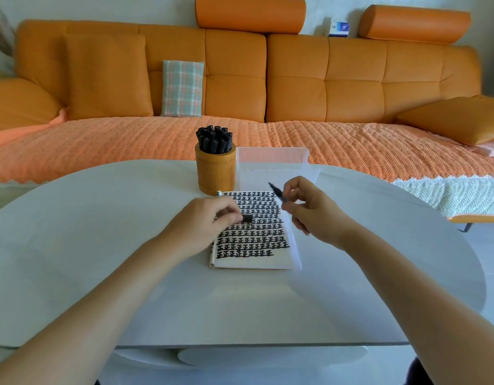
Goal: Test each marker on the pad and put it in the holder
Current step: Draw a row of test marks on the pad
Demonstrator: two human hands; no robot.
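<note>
- Over the pad (251,237), both hands are busy: the left hand (204,220) pinches a black cap (247,218) just above the inked rows.
- Right hand (309,207) pinches the marker (277,191) by its barrel, bare tip angled up and away, clear of the paper.
- Holder (215,170) stands just behind the pad on the table (101,218), packed with capped markers (214,138); a clear tray (270,159) sits beside it.
- My read: this pen is mid-test, cap off. Whether its stroke is already down, I can't tell.
- Next move calls for either bringing the tip down onto the blank strip under the last row, or lining cap and tip up squarely, then dropping the pen into that crowded holder.
</note>
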